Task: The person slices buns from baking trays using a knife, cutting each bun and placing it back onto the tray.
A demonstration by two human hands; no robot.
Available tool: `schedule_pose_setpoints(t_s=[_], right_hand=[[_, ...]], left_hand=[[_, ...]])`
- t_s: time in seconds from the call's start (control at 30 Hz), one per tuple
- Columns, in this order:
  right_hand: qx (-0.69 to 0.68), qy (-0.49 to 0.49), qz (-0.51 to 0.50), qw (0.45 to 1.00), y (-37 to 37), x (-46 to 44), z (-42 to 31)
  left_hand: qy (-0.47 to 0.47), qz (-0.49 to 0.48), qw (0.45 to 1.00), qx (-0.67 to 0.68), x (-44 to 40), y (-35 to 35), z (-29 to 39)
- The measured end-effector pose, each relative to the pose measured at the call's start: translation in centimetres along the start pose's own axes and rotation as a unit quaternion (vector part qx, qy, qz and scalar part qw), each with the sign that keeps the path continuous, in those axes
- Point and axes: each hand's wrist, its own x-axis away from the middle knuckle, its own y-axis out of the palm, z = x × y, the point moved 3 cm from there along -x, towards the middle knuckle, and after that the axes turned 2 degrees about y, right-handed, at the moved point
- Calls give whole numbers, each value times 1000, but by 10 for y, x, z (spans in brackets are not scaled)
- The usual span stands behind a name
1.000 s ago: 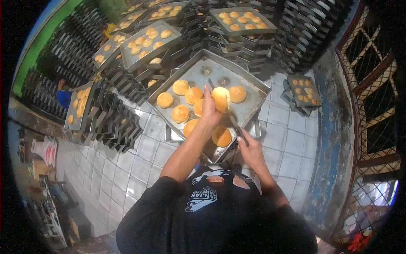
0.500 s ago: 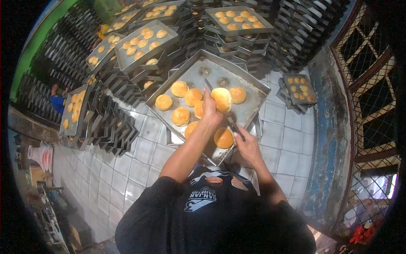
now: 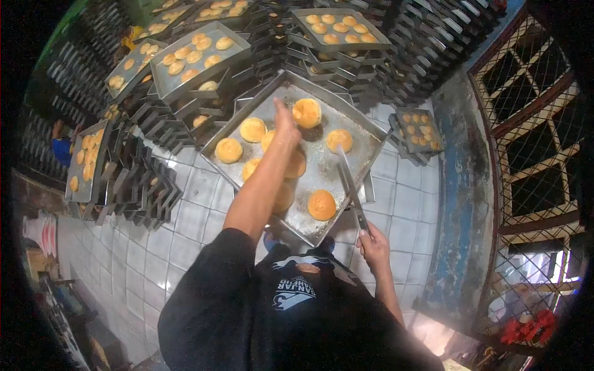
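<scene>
Over the large metal tray (image 3: 365, 164), my left hand (image 3: 286, 123) has its fingers stretched out, just left of a golden bun (image 3: 307, 112) near the tray's far corner. Whether hand and bun touch is hard to tell. My right hand (image 3: 374, 247) is wrapped round the handle of a long knife (image 3: 351, 185) beyond the tray's near right edge. The blade points up and left, its tip over another bun (image 3: 339, 141). One bun (image 3: 322, 204) lies near the front corner. Several more sit at the left, some partly hidden by my left forearm.
Stacked metal trays of buns stand beyond, including one at the upper left (image 3: 164, 83) and one at the upper right (image 3: 340, 29). A low stack (image 3: 421, 131) is on the tiled floor (image 3: 210, 204). At the far left a person's blue sleeve (image 3: 62, 150) shows. A lattice (image 3: 526, 123) lines the right.
The bun that was between my left hand and the knife is now farther up the tray. My left hand has moved up and left; my right hand has drawn the knife back toward me.
</scene>
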Motion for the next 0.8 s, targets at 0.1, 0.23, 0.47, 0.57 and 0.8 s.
schedule_pose_setpoints(t_s=[0.1,0.23,0.47,0.57,0.8], right_hand=[[-47,6,33,998,-5,7,8],[-64,12,70,995,-2,3,3],[-13,-38,14,999,-13,-34,-28],[-14,-121,-42,992,-8,-67,-32],[66,-179,-186,964,-14,-119,-42]], left_hand=[[128,28,981,-142,-2,-38,15],[331,-17,911,-247,93,-111,17],[274,137,888,-342,189,-213,-35],[274,142,901,-304,198,-191,-72],[316,309,769,-462,205,-209,-136]])
